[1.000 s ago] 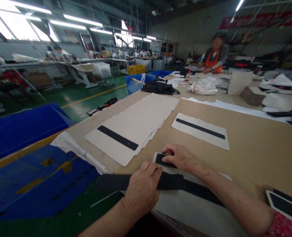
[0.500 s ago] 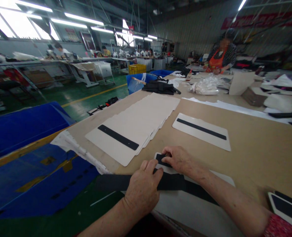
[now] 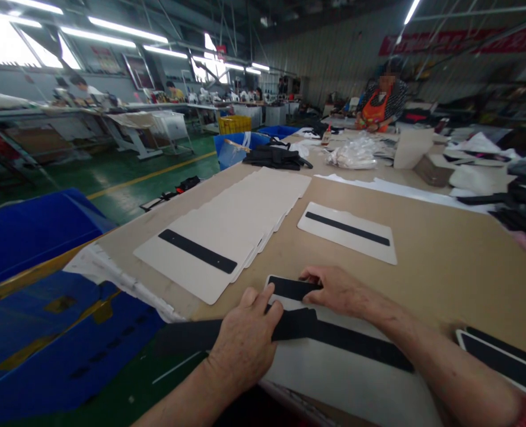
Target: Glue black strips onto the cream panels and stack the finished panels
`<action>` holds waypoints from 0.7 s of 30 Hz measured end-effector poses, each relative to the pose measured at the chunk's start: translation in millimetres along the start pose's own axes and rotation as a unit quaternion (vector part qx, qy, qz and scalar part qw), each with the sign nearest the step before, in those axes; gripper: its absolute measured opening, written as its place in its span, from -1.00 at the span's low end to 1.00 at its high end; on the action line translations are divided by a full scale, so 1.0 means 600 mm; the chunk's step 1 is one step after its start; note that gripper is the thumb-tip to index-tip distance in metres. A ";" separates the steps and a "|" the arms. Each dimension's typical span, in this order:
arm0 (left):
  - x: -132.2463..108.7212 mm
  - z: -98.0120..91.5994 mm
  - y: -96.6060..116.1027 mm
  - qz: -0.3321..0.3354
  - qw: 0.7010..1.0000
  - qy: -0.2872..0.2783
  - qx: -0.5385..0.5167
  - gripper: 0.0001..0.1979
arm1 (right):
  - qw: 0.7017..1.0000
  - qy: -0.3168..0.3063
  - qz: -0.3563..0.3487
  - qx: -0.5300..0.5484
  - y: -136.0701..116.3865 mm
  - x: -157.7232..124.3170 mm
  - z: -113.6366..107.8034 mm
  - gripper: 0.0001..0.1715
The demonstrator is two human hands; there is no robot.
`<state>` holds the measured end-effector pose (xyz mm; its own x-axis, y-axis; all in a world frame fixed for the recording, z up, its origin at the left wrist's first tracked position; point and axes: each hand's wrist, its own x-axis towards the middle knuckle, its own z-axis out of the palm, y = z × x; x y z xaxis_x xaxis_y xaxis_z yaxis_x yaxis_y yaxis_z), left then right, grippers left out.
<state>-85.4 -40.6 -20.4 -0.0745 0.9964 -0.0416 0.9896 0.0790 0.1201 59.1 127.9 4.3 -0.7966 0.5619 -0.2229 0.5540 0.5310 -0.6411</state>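
Observation:
My left hand [image 3: 247, 335] is closed around dark strips [image 3: 187, 337] that stick out on both sides of it, past the table's front edge. Its index fingertip reaches the left end of another black strip [image 3: 289, 289], which lies along the far edge of a pale board [image 3: 347, 370]. At that strip my right hand [image 3: 334, 290] has its thumb and curled fingers on the two long edges. A further black strip [image 3: 364, 347] lies across the near board, partly under my right forearm. Whether the boards there are stacked is hard to tell.
Overlapping pale boards [image 3: 245, 207] lie at left, a black strip [image 3: 198, 250] on the nearest. Another striped board [image 3: 347, 243] lies beyond my hands, more [image 3: 503, 362] at right. Blue bins [image 3: 35, 219] stand left of the table. A person in an orange apron [image 3: 373, 110] works at the back.
My right hand has slid rightward along the black strip, uncovering more of its left part. My left hand keeps its hold on the dark strips. The whole view has shifted slightly.

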 end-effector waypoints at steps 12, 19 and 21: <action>0.003 0.005 -0.004 0.010 0.998 0.037 0.042 -0.51 | 0.984 0.066 0.152 0.065 0.166 -0.161 -0.059 -0.75; 0.004 0.014 -0.013 0.043 0.993 0.072 0.079 -0.52 | 0.965 0.162 0.194 0.068 0.179 -0.177 -0.034 -0.80; 0.003 0.016 -0.015 0.043 0.993 0.074 0.078 -0.51 | 0.962 0.174 0.201 0.064 0.171 -0.177 -0.036 -0.81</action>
<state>-93.5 -40.0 -31.1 0.0055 0.9940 0.1092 0.9992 -0.0012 -0.0391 205.8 136.4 -22.1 -0.3829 0.8955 -0.2267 0.7487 0.1571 -0.6440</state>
